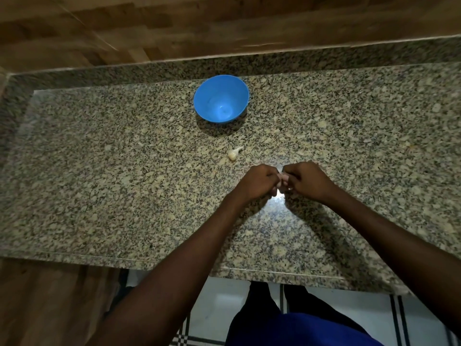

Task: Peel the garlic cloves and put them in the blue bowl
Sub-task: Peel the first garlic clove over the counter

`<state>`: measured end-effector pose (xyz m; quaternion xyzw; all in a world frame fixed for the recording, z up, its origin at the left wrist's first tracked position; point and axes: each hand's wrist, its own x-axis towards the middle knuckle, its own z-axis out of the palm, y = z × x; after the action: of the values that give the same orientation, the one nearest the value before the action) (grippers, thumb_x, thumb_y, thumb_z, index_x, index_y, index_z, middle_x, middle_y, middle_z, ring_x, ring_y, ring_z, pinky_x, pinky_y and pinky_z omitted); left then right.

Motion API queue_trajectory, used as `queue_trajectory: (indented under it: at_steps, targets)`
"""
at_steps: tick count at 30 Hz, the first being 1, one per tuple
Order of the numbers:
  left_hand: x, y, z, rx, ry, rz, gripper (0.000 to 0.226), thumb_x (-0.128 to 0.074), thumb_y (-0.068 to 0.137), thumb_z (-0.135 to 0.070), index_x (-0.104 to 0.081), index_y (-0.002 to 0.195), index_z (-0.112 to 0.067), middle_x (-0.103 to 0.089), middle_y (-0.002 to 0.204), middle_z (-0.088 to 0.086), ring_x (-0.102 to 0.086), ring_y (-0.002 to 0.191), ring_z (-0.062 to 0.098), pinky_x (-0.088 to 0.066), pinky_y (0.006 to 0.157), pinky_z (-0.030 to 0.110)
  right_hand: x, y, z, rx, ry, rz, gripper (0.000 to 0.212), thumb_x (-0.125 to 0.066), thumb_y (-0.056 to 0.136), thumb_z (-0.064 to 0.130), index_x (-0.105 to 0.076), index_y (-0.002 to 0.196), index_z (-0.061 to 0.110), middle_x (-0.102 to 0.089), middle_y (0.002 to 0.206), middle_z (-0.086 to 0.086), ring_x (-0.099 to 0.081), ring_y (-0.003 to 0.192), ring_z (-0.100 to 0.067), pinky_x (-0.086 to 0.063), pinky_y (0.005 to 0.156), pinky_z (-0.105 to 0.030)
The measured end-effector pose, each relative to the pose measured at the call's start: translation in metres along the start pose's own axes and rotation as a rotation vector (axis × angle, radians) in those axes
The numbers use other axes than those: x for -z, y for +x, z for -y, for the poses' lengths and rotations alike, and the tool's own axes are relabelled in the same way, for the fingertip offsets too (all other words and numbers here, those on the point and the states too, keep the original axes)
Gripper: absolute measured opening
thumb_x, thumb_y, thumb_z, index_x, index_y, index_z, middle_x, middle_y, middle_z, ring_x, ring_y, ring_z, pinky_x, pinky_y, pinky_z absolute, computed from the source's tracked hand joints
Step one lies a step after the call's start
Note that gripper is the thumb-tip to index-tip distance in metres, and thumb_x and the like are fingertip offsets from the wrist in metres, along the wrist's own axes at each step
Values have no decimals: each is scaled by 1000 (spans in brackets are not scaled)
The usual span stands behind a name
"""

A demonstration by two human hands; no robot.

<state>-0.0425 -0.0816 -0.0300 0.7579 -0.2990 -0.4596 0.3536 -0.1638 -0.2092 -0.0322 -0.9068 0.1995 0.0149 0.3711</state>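
Note:
The blue bowl (221,98) stands on the granite counter (124,171) toward the back, and nothing shows inside it. One unpeeled garlic clove (234,154) with a papery tail lies on the counter between the bowl and my hands. My left hand (259,182) and my right hand (305,181) meet fingertip to fingertip above the counter. Both pinch a small pale garlic clove (284,176), which the curled fingers mostly hide.
A wooden wall (174,28) rises behind the counter's raised back ledge. The counter's front edge (274,273) runs below my forearms, with tiled floor (219,303) and my legs beneath it.

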Motion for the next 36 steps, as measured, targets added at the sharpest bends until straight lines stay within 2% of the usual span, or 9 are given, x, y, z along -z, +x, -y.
queue_trajectory:
  at_steps: [6, 9, 11, 14, 17, 21, 26, 33, 36]
  targets:
    - [0, 6, 4, 215, -482, 136, 24, -48, 91, -7, -55, 68, -9, -40, 57, 3, -34, 49, 14, -25, 44, 19, -12, -8, -6, 39, 1, -187, 23, -64, 89, 7, -65, 67, 13, -63, 57, 3, -54, 51, -7, -37, 50, -20]
    - [-2, 5, 5, 235, -580, 138, 26, -47, 94, -7, -54, 69, -8, -39, 60, 4, -32, 48, 11, -24, 43, 19, -12, -8, -4, 8, 29, -193, 22, -65, 90, 10, -68, 69, 13, -66, 59, 2, -56, 52, -4, -36, 51, -11]
    - [-1, 2, 5, 171, -476, 94, 25, -51, 94, -9, -61, 72, -3, -45, 59, 5, -38, 48, 12, -29, 44, 19, -4, -4, -1, -86, 201, -64, 26, -63, 94, 13, -69, 69, 10, -65, 57, -1, -52, 46, -7, -37, 48, -17]
    - [1, -3, 3, -74, -79, -24, 26, -57, 96, -13, -68, 76, 0, -56, 56, -1, -47, 46, 6, -36, 48, 17, 13, 2, 0, -368, 642, 212, 32, -53, 99, 8, -65, 70, 6, -55, 50, -1, -39, 41, -9, -31, 42, -18]
    - [1, -1, 2, -298, 215, -101, 31, -59, 94, -13, -55, 63, -12, -51, 55, 4, -41, 50, 8, -31, 51, 25, 22, 7, -7, -501, 865, 412, 30, -44, 98, 3, -57, 72, 7, -43, 49, 3, -29, 40, -6, -21, 38, -17]
    - [4, 2, 0, -357, 382, -124, 30, -59, 94, -13, -52, 65, -18, -50, 56, -3, -43, 50, 9, -30, 49, 24, 22, 10, -10, -650, 1187, 527, 18, -45, 91, 5, -51, 75, 7, -36, 52, 2, -25, 37, -4, -17, 35, -15]
    - [8, 2, 12, -140, 182, -116, 28, -63, 95, -18, -73, 72, -7, -67, 59, -3, -57, 47, 0, -37, 51, 8, 9, 9, -12, -567, 787, 185, 27, -53, 99, 5, -70, 83, -8, -66, 74, -24, -50, 43, -14, -38, 37, -19]
    - [1, 9, 17, -8, 359, -275, 28, -88, 69, -32, -68, 63, -13, -67, 59, -5, -61, 54, 10, -46, 52, 26, 3, -4, -7, -515, 761, 163, 29, -55, 99, 8, -72, 87, -13, -67, 60, -17, -56, 49, -21, -45, 43, -22]
    - [2, 6, 15, -9, 179, -267, 12, -83, 73, -11, -72, 77, -16, -72, 70, 1, -70, 65, 18, -61, 64, 36, 2, -6, -8, -510, 756, 172, 29, -58, 99, 11, -74, 86, -10, -68, 70, -28, -54, 44, -18, -43, 41, -20]
